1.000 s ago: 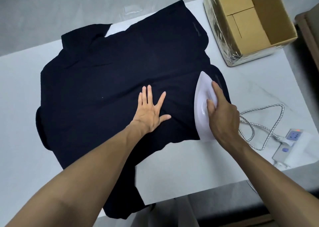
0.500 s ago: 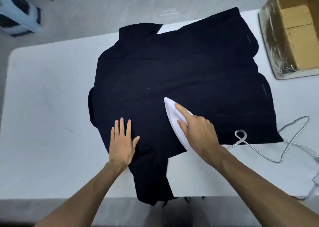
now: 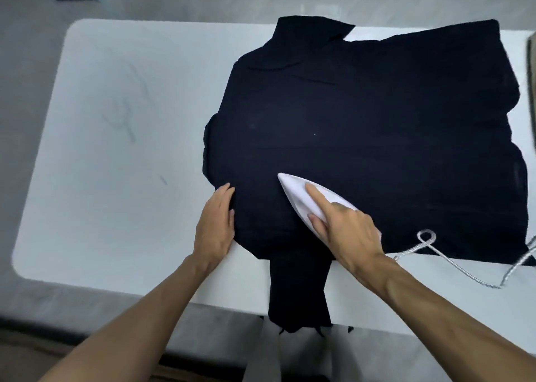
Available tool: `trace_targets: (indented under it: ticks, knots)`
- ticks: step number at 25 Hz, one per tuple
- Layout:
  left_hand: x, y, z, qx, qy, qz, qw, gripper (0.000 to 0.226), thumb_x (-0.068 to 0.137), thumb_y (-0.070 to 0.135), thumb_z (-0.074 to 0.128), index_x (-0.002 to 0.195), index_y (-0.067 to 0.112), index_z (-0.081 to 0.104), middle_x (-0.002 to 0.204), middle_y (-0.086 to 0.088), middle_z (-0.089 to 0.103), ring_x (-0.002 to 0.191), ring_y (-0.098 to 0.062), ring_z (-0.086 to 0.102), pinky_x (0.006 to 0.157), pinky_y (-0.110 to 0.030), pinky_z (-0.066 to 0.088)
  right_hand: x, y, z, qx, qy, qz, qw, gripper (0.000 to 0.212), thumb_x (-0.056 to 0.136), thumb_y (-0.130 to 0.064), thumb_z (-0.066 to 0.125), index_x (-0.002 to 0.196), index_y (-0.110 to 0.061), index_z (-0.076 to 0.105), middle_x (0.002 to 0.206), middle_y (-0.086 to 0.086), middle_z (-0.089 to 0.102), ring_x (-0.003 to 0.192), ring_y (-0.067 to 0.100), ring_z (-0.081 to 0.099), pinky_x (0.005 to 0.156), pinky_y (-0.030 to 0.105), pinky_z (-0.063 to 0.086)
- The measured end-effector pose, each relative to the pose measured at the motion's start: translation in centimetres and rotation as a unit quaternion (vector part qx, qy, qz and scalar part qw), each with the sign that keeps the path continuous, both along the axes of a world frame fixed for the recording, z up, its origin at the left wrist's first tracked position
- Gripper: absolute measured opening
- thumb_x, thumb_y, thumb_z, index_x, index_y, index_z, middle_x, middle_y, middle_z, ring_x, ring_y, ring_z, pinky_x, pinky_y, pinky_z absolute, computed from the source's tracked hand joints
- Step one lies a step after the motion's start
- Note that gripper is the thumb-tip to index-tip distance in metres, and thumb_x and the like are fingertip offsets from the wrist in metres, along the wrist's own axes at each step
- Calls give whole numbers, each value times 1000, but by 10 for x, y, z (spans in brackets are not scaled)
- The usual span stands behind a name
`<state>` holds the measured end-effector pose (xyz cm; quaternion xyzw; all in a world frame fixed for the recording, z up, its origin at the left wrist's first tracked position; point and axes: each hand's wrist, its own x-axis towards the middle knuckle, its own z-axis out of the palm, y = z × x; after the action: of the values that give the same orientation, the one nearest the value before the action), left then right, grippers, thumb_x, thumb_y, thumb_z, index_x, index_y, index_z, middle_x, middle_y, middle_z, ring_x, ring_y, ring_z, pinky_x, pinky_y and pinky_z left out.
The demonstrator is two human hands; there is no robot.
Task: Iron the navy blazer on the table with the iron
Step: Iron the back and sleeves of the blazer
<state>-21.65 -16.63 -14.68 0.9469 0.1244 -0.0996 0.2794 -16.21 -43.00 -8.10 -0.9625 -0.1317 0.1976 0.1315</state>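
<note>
Curled round the handle of the white, boat-shaped plastic iron [image 3: 300, 197], my right hand [image 3: 348, 230] grips it, forefinger laid straight along the top toward the nose. My left hand [image 3: 216, 225] lies flat, fingers straight and together, pressing the near-left edge of the navy blazer [image 3: 362, 126], which is spread over the right half of the white table [image 3: 116, 149]. The iron sits on the blazer's near-left part, nose pointing far-left. I judge the job midway: the broad panel looks smooth, while the sleeve hanging over the near edge and the far collar seem untouched. The iron's braided grey cord [image 3: 452, 261] trails right. A brown sliver [image 3: 533, 68] at the right edge may be a box; its inside is out of sight.
</note>
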Motion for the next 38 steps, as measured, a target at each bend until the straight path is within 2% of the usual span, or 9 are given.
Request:
trace_targets:
  ticks: [3, 7, 11, 15, 20, 23, 30, 33, 38]
  knots:
    - [9, -2, 2, -77, -11, 89, 993, 48, 102, 5, 38, 149, 16, 40, 153, 4, 41, 138, -12, 40, 112, -17, 24, -2, 46, -10, -13, -3, 86, 996, 50, 99, -56, 30, 147, -42, 22, 84, -4, 65, 67, 27, 62, 55, 32, 32]
    - [11, 8, 0, -102, -3, 94, 990, 48, 103, 7, 39, 150, 16, 39, 152, 4, 43, 138, -14, 41, 116, -28, 32, -3, 52, -24, -41, -10, 120, 992, 49, 98, -55, 32, 144, -44, 24, 85, -3, 67, 68, 28, 64, 54, 33, 31]
    - [16, 3, -1, 33, 49, 20, 998, 49, 105, 16, 41, 152, 9, 33, 158, -3, 33, 140, -22, 36, 116, -34, 31, -5, 15, -20, -62, -4, 106, 992, 43, 97, -54, 32, 140, -49, 25, 80, -5, 66, 63, 25, 62, 50, 31, 35]
    - [23, -23, 7, 175, 50, -16, 983, 53, 102, 18, 44, 151, 7, 31, 159, -11, 29, 141, -27, 33, 122, -39, 17, -25, -11, -5, -52, 23, -28, 998, 39, 98, -52, 33, 137, -48, 30, 72, -3, 65, 61, 28, 60, 58, 36, 49]
    - [30, -105, -3, 74, 86, -9, 993, 56, 104, 19, 39, 156, 10, 19, 165, -14, 9, 153, -30, 3, 124, -44, 9, -33, 4, -13, -52, 15, -60, 997, 42, 100, -49, 32, 141, -44, 28, 77, 0, 65, 65, 30, 60, 58, 34, 42]
    - [23, -125, -19, 97, 125, 18, 987, 62, 106, 24, 34, 157, 9, 4, 164, -18, -6, 152, -34, -11, 123, -47, 2, -40, -20, -17, -80, -3, -65, 995, 42, 102, -48, 28, 143, -42, 24, 74, -1, 62, 56, 28, 54, 52, 32, 39]
    - [15, -124, -33, 115, 110, 5, 987, 65, 107, 35, 30, 158, 10, -2, 164, -16, -11, 151, -32, -13, 123, -47, 0, -39, -73, -9, -48, 30, -237, 970, 45, 102, -41, 30, 147, -39, 24, 70, 3, 59, 57, 28, 52, 56, 35, 39]
    - [18, -124, -31, 86, 86, 21, 992, 61, 106, 25, 38, 158, 12, 10, 166, -12, -3, 152, -29, -8, 123, -46, 2, -41, -37, -9, -26, 44, -199, 979, 53, 102, -39, 31, 152, -38, 12, 71, 2, 59, 55, 23, 50, 56, 31, 38]
    - [18, -122, -28, 61, 43, 55, 996, 59, 102, 5, 39, 157, 13, 19, 166, -6, 4, 153, -24, -4, 123, -43, 2, -48, -12, -20, -79, 41, -133, 987, 58, 104, -41, 32, 153, -40, 1, 79, 1, 41, 46, 14, 24, 50, 29, 27]
